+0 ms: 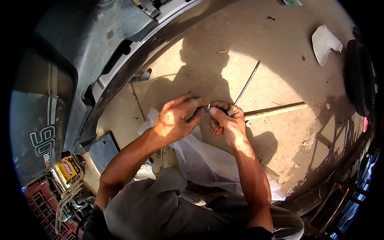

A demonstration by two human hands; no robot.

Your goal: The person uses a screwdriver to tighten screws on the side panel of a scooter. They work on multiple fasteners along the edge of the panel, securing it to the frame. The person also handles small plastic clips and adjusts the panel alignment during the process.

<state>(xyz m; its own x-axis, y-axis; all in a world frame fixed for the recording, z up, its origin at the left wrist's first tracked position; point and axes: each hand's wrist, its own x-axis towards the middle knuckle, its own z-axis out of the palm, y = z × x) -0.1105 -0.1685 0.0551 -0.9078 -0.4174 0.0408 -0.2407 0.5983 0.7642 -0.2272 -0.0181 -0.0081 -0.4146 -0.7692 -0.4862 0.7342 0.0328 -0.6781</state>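
Note:
In front of my knees both hands meet over the floor. The thumb and fingers of my left hand (175,119) pinch toward a small shiny metal piece (207,107), too small to name. From the other side, the thumb and forefinger of my right hand (229,122) close on the same piece. Held in the right palm is a screwdriver (247,85), its long metal shaft pointing up and to the right. Parts of its orange handle show between the fingers; the rest is hidden.
A large dark vehicle panel (52,108) with a curved edge fills the left. A wooden stick (280,110) lies right of my hands, and clear plastic sheeting (204,160) below them. Farther off are a white broken piece (322,46) and a black tyre (357,76). A yellow box (68,169) stands lower left.

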